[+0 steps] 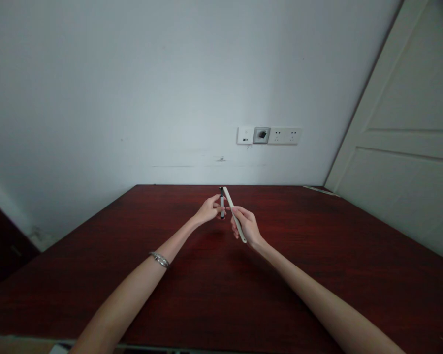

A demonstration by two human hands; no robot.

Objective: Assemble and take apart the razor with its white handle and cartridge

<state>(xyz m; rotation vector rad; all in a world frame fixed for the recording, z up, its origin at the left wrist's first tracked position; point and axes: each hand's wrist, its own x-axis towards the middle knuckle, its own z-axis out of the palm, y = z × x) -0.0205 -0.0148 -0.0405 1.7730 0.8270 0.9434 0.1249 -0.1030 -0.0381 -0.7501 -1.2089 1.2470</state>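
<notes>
My left hand (211, 209) is closed around a short, slim bar (222, 200), pale grey with black ends, held roughly upright. My right hand (246, 223) grips a long, narrow white stick (229, 197) with a small hole at its lower end. The stick leans up and to the left, its top close beside the dark upper end of the bar; whether the two touch I cannot tell. Both hands are above the far middle part of the dark red wooden table (192, 295). Fingers cover parts of both things, and their exact kind does not show.
A white wall (170, 98) rises behind the table, with a row of sockets (284, 135) right of centre. At the right stands a white panelled door (409, 162). A thin pale strip (322, 191) lies at the far right corner of the table.
</notes>
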